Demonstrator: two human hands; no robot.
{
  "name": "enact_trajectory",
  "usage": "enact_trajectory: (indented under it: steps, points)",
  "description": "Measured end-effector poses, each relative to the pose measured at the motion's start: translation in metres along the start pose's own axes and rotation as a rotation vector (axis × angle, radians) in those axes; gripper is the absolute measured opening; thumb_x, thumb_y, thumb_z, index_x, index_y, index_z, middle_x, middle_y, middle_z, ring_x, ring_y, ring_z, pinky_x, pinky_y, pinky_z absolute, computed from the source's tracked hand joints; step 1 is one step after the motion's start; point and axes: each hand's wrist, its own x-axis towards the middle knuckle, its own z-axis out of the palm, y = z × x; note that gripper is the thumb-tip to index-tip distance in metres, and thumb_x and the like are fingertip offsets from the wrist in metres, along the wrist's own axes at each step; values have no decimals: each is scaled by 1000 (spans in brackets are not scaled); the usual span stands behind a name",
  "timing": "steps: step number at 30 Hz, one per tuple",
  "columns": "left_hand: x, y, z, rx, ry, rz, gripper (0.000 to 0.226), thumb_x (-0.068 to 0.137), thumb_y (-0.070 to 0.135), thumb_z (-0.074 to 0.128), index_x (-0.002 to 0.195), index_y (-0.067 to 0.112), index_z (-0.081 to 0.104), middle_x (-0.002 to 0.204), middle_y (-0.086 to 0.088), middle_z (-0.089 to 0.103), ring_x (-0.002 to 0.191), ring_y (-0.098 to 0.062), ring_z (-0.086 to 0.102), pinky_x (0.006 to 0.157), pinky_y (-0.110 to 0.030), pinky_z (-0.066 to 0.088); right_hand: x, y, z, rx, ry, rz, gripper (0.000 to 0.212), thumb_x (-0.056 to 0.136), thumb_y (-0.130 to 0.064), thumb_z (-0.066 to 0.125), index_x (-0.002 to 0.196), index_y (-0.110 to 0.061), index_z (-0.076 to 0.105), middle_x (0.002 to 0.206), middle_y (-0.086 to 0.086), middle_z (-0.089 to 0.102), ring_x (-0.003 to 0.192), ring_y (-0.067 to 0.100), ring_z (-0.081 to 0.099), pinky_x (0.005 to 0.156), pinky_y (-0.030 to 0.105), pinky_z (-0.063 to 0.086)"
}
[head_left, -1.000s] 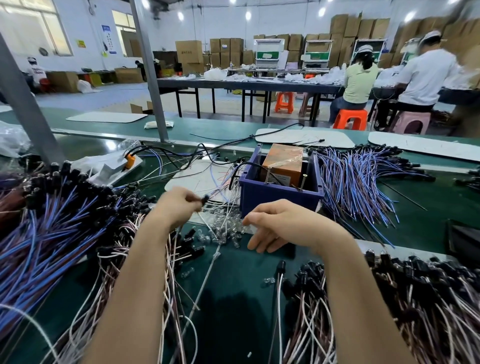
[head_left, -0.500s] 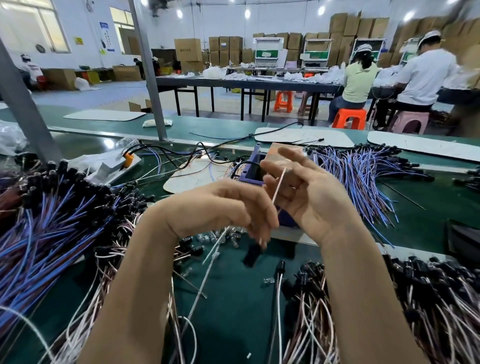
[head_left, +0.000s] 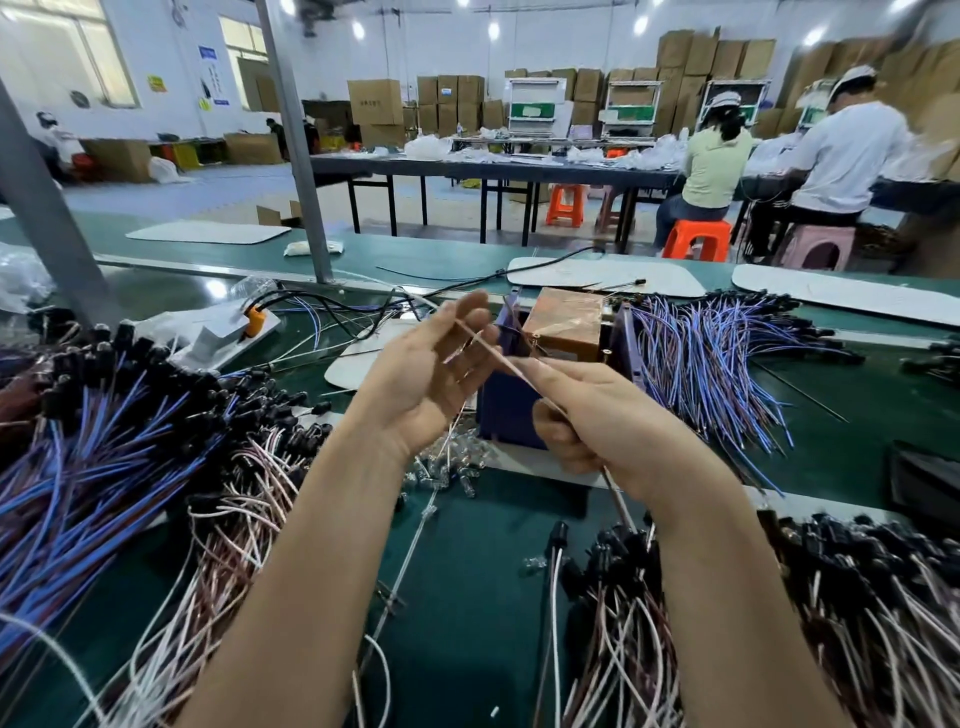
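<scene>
Head camera, factory bench. Closest to me, bundles of pink-and-white leads with black plugs (head_left: 779, 597) lie at my right forearm, and a matching heap (head_left: 223, 545) lies by my left on the green bench top (head_left: 467, 571).

Above them, my right hand (head_left: 613, 415) pinches one thin pinkish wire (head_left: 498, 358) between thumb and forefinger, with the other fingers curled under it. The wire slants up and to the left, and its lower end trails out below my wrist. My left hand (head_left: 426, 374) is held wide, palm towards me and fingers loosely straight, with the wire's upper tip against them. The wire is held in the air between both hands, in front of a blue bin (head_left: 504, 415).

A scatter of small clear bulbs (head_left: 452, 462) lies on the bench below my left wrist. Blue-and-violet leads (head_left: 78, 467) fan out at far left, and another sheaf of them (head_left: 717, 364) lies right of the bin. A brown taped carton (head_left: 563, 322) stands in the bin, and I can read no label on it.

Farther back, an orange-tipped tool (head_left: 255, 317) rests on white packaging and a white mat (head_left: 608, 275) lies on the bench beyond the bin.

Across the aisle, two workers sit at a long table, one of them on an orange stool (head_left: 696, 239). Stacked cardboard boxes (head_left: 374, 101) carry dark print, and a blue wall notice (head_left: 208, 73) carries text. Both are too small to read.
</scene>
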Motion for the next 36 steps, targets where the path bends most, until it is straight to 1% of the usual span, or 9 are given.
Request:
enact_trajectory:
  steps: [7, 10, 12, 15, 18, 20, 25, 29, 36]
  points:
    - [11, 15, -29, -273, 281, 136, 29, 103, 16, 36, 97, 2, 61, 54, 2, 54, 40, -5, 44, 43, -18, 44, 10, 16, -24, -97, 185, 98, 32, 105, -22, 35, 110, -10, 65, 43, -3, 38, 35, 8, 26, 34, 17, 23]
    - [14, 17, -41, -81, 406, 180, 25, 103, 12, 33, 102, 9, 58, 58, 4, 51, 38, -5, 35, 36, -15, 31, 16, 28, -34, -93, 308, 186, 24, 102, -8, 38, 106, 2, 60, 58, 11, 57, 44, 15, 44, 36, 19, 40]
    - [15, 17, -48, 166, 466, 190, 28, 102, 16, 34, 106, 11, 60, 62, 5, 50, 39, -4, 33, 34, -15, 28, 18, 38, -42, -52, 387, 230, 17, 100, 1, 35, 103, 1, 52, 65, 17, 57, 47, 17, 42, 35, 18, 39]
    - [16, 14, -51, 390, 398, 133, 35, 102, 25, 35, 103, 11, 66, 57, 8, 47, 38, -3, 30, 32, -15, 23, 17, 49, -58, 11, 440, 225, 16, 98, 3, 36, 98, -2, 52, 58, 8, 47, 39, 10, 31, 32, 14, 22]
    - [18, 4, -46, 566, 343, 102, 32, 99, 21, 39, 92, 14, 69, 50, 10, 45, 37, -2, 30, 33, -15, 22, 17, 53, -66, 36, 436, 209, 31, 101, -29, 46, 100, -1, 60, 45, -5, 29, 34, 6, 19, 32, 15, 16]
    - [21, -6, -42, 675, 306, 89, 32, 100, 19, 38, 91, 16, 69, 46, 11, 48, 37, -2, 30, 35, -15, 23, 19, 54, -66, 15, 443, 193, 39, 100, -39, 46, 94, -5, 65, 42, -8, 22, 35, 6, 15, 32, 17, 15]
    - [23, -27, -34, 851, 201, 34, 22, 102, 15, 39, 93, 13, 60, 45, 6, 56, 35, -4, 30, 34, -14, 22, 19, 57, -70, -69, 481, 193, 37, 101, -29, 47, 86, -4, 70, 48, -5, 18, 41, 10, 12, 33, 18, 16]
    - [24, -47, -27, 910, 196, 92, 17, 99, 8, 42, 89, 9, 56, 40, 3, 56, 28, -2, 34, 32, -12, 25, 17, 56, -75, -78, 508, 181, 36, 100, -25, 49, 81, -4, 72, 46, -6, 20, 39, 10, 14, 34, 19, 17]
    - [27, -71, -30, 1015, 165, 175, 15, 99, 14, 44, 88, 14, 55, 49, 2, 61, 37, 0, 43, 43, -13, 34, 13, 51, -70, -78, 501, 175, 37, 101, -27, 47, 84, -4, 71, 54, -1, 20, 46, 12, 15, 35, 22, 18]
